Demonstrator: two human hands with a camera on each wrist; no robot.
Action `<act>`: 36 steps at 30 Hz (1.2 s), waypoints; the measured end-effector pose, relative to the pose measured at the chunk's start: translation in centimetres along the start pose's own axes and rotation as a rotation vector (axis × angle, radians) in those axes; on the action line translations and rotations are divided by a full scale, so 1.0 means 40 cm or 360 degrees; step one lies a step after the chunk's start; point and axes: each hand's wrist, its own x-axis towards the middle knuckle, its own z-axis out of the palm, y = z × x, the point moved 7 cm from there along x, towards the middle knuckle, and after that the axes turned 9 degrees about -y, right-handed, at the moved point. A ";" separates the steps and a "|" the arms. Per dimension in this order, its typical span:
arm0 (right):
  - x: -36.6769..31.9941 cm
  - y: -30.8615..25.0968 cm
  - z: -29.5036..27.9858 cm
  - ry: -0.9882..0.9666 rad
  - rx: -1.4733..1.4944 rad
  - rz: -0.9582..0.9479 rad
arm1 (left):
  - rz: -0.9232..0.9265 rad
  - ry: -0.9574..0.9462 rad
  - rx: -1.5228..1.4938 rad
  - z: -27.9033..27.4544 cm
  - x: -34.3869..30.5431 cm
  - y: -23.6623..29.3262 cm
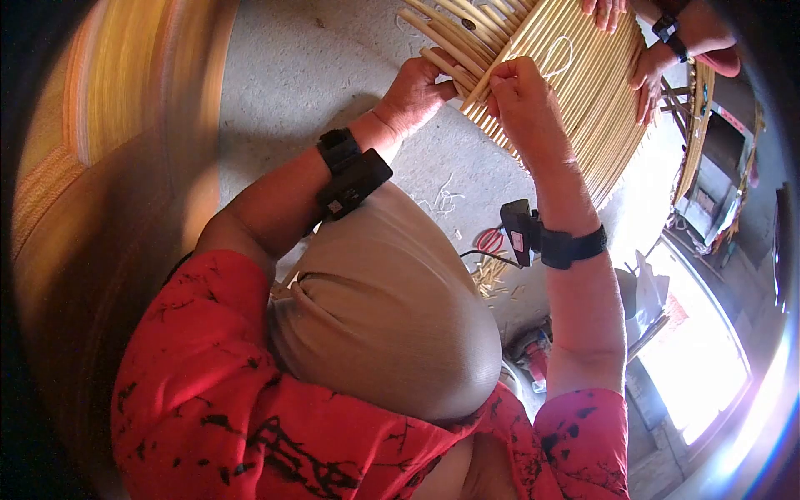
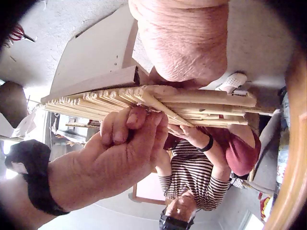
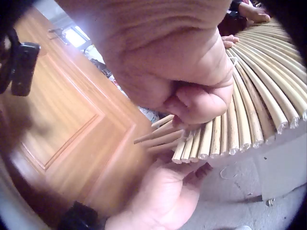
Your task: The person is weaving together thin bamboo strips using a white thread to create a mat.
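Note:
A mat of pale wooden rods (image 1: 575,108) lies side by side in front of me. At its near left corner my left hand (image 1: 417,96) grips loose rod ends, its fingers curled beneath them. My right hand (image 1: 531,112) is at the mat's edge rod, thumb and fingertips pinched together over white cord (image 1: 560,57), which loops out across the rods. In the right wrist view my right hand (image 3: 192,91) hides the pinched spot, above the left hand (image 3: 160,194). Several loose rods (image 3: 163,134) stick out past the edge.
Across the mat, another person's hands (image 1: 646,79) rest on the rods. Red-handled scissors (image 1: 490,242) and short rod offcuts (image 1: 496,275) lie on the floor (image 1: 283,75). A wooden panel (image 1: 150,108) stands at the left. White cord scraps (image 1: 446,198) are on the floor.

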 end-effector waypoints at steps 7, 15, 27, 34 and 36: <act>0.004 0.000 0.013 0.0117 0.0002 -0.0005 | 0.0002 -0.0019 -0.0025 0.001 0.002 0.009; -0.020 0.028 -0.006 -0.0052 0.0754 0.0107 | -0.0152 -0.0023 -0.0767 0.017 0.013 -0.033; -0.041 0.118 -0.009 0.0415 0.1128 -0.0107 | -0.0113 -0.0038 -0.0552 0.009 0.018 -0.017; -0.045 0.117 -0.007 0.0410 0.1175 -0.0186 | -0.0172 -0.0139 -0.0330 -0.004 0.020 -0.017; -0.044 0.120 -0.006 0.0417 0.1186 -0.0222 | -0.0218 -0.0089 -0.0477 -0.014 0.013 -0.052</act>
